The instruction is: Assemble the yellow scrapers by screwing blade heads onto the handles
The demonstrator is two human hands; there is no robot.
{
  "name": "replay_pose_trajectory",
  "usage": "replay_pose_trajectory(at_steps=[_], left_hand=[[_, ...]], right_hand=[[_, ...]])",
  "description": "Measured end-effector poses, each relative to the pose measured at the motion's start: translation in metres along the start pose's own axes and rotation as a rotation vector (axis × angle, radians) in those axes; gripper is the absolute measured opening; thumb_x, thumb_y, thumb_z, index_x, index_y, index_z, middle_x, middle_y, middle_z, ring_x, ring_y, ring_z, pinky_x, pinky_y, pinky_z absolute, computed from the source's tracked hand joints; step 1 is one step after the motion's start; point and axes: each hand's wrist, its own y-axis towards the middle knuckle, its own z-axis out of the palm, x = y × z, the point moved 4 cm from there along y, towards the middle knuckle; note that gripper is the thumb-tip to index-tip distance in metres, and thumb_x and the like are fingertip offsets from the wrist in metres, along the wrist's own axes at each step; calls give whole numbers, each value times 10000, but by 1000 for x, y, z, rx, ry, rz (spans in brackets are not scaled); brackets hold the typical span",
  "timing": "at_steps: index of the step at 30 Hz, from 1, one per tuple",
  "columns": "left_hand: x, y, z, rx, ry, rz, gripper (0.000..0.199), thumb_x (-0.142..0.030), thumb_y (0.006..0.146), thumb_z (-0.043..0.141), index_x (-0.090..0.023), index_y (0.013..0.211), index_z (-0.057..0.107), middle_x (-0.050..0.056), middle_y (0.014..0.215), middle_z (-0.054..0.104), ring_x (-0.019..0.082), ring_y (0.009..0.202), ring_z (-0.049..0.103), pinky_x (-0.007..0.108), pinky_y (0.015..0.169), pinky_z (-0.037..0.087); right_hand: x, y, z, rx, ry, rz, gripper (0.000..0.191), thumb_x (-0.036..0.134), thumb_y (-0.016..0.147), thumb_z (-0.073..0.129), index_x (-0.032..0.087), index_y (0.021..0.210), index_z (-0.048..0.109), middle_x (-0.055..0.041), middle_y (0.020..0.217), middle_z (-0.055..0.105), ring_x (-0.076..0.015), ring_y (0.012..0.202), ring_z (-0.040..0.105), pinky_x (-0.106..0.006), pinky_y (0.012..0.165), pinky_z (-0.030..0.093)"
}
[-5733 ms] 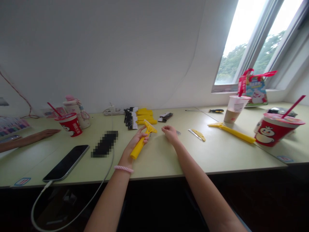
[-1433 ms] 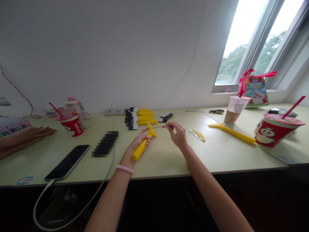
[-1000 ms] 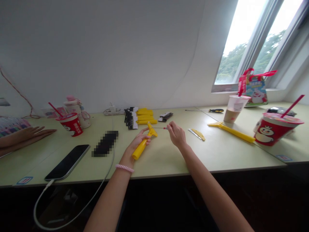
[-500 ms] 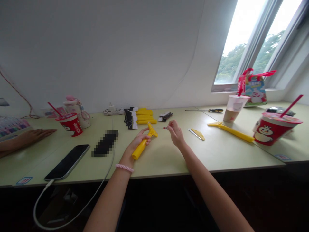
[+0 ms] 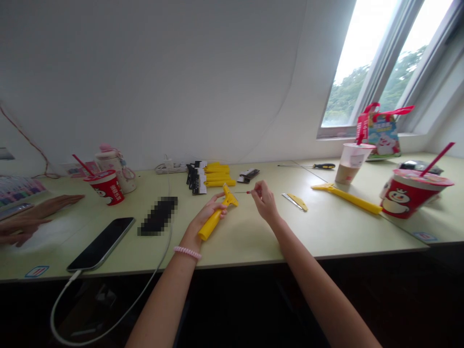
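My left hand [image 5: 210, 212] is wrapped round the yellow handle of a scraper [image 5: 210, 226], its head tilted up and away from me. My right hand [image 5: 264, 199] is closed on a small screwdriver [image 5: 248, 192]; a thin metal shaft and a bit of red show, while the grip is hidden in my fingers. The shaft points left and its tip meets the scraper head. Right of my right hand lie a flat yellow blade cover [image 5: 298, 201] and a metal blade [image 5: 293, 202]. Farther right rests a second yellow scraper [image 5: 351, 199].
Several yellow handles [image 5: 217, 175] and black packets [image 5: 197, 181] lie by the wall. A larger screwdriver [image 5: 322, 166] is at the back. Red cups [image 5: 409, 198] stand at both sides. Left are a phone [image 5: 103, 241] with its cable and another person's hands [image 5: 50, 208].
The other person's hands at the left have shifted, and a second hand now shows. My hands, the scraper and the screwdriver are almost where they were.
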Motion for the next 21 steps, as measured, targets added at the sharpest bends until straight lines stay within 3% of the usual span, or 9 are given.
replay_pose_trajectory(at_steps=[5, 11, 17, 21], left_hand=[[-2, -2, 3, -7, -19, 2, 671, -29, 686, 538, -196, 1296, 316, 52, 825, 552, 46, 499, 492, 147, 433, 383], [-2, -2, 2, -21, -30, -7, 677, -18, 682, 534, -198, 1295, 310, 48, 818, 552, 43, 496, 488, 143, 432, 382], [-1, -2, 4, 6, -16, -19, 668, -33, 679, 556, -206, 1282, 328, 50, 850, 557, 38, 486, 485, 147, 427, 383], [-1, -1, 3, -9, 0, -2, 657, -40, 689, 540, -206, 1286, 322, 40, 823, 550, 33, 476, 481, 140, 420, 377]], right_hand=[[0, -2, 1, 54, -54, 33, 169, 359, 840, 406, 215, 779, 469, 81, 428, 381, -87, 383, 283, -212, 463, 251], [0, -2, 1, 70, -33, 1, 66, 254, 804, 392, 212, 794, 442, 20, 638, 519, -114, 532, 438, -215, 509, 301], [-1, -1, 0, 26, 9, 58, 186, 376, 843, 404, 205, 789, 454, 72, 455, 416, -77, 398, 306, -196, 467, 270], [-3, -2, 2, 75, -54, 70, 219, 384, 857, 365, 207, 764, 454, 59, 477, 430, -91, 424, 371, -203, 475, 272]])
